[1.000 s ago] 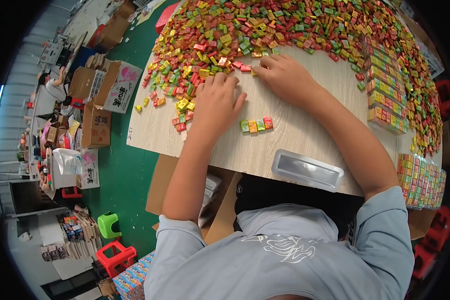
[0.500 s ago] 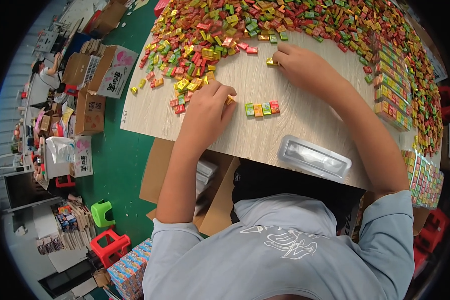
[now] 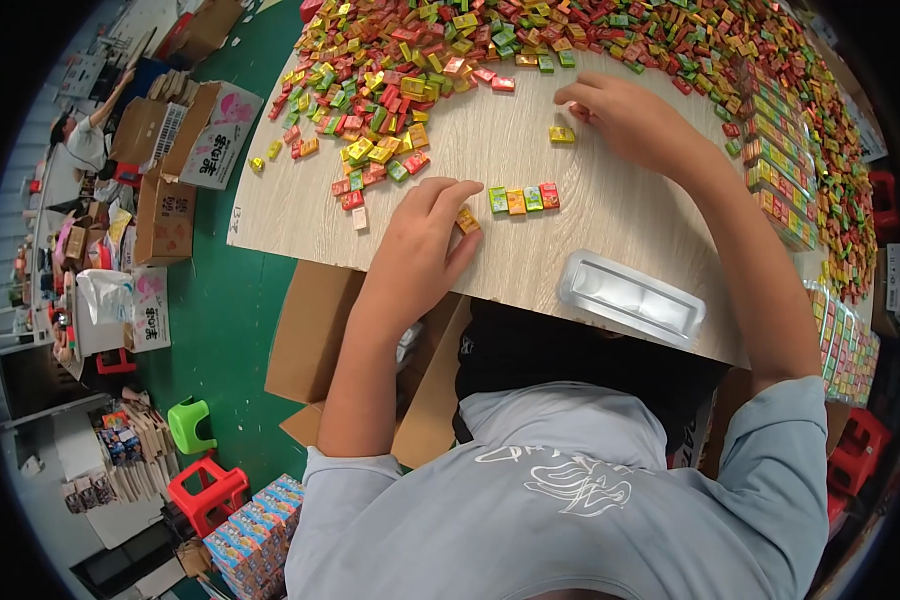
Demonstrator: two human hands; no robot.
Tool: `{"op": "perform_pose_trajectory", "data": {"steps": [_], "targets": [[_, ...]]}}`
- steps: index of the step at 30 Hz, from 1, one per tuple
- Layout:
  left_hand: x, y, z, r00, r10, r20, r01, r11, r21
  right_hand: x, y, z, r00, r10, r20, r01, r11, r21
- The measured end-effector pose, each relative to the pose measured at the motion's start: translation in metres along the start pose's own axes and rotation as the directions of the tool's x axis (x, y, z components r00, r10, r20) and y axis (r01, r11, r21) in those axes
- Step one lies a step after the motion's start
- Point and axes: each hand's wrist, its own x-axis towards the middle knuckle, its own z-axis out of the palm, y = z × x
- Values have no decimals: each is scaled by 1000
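The left hand (image 3: 422,245) sits in the middle of the frame and pinches an orange candy (image 3: 466,219) with its fingertips, right beside a short row of four candies (image 3: 524,198), so it lines up with them. The right hand (image 3: 625,118) rests, fingers curled, by a yellow candy (image 3: 561,134) higher up. Each candy is a tiny square packet: green, orange, green, red. A big candy pile (image 3: 530,40) fills the top.

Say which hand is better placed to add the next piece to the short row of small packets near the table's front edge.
Left, probably. The left hand already has an orange packet at its fingers, right beside the row. The right hand is farther back, by a yellow packet.
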Motion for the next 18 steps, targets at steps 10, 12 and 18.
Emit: {"op": "perform_pose_trajectory", "data": {"steps": [10, 12, 18], "targets": [[5, -1, 8, 999, -32, -34, 31, 998, -48, 5, -26, -12, 963, -99, 251, 69, 990, 122], [9, -2, 8, 1000, -11, -28, 11, 1000, 7, 1, -29, -15, 950, -67, 306, 30, 992, 125], [11, -6, 12, 999, 25, -26, -24, 999, 27, -22, -51, -24, 925, 81, 370, -159, 970, 186]]}}
